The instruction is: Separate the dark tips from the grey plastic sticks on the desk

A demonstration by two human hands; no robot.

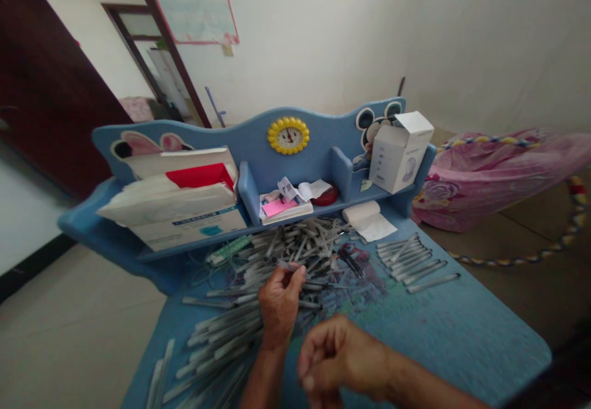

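Note:
My left hand (279,304) is over the pile of pens, thumb and forefinger closed on a small translucent pen piece (287,265). Nearer to me, my right hand (344,360) hangs above the desk with its fingers curled together; whatever they might hold is hidden. Grey translucent pens (226,332) lie bundled along the left of my left hand. Behind it, a loose heap of pens and pen parts (302,236) reaches the shelf. Several black slim pieces (351,261) lie together to the right, and a row of dark-tipped pens (410,261) rests farther right.
A blue desk (443,341) carries a shelf with a yellow flower clock (289,136), papers in a box (184,212) and a white carton (399,153). A paper roll (369,219) lies below the shelf. Right of the desk are a pink plastic-covered thing (480,181) and a striped hoop (521,261).

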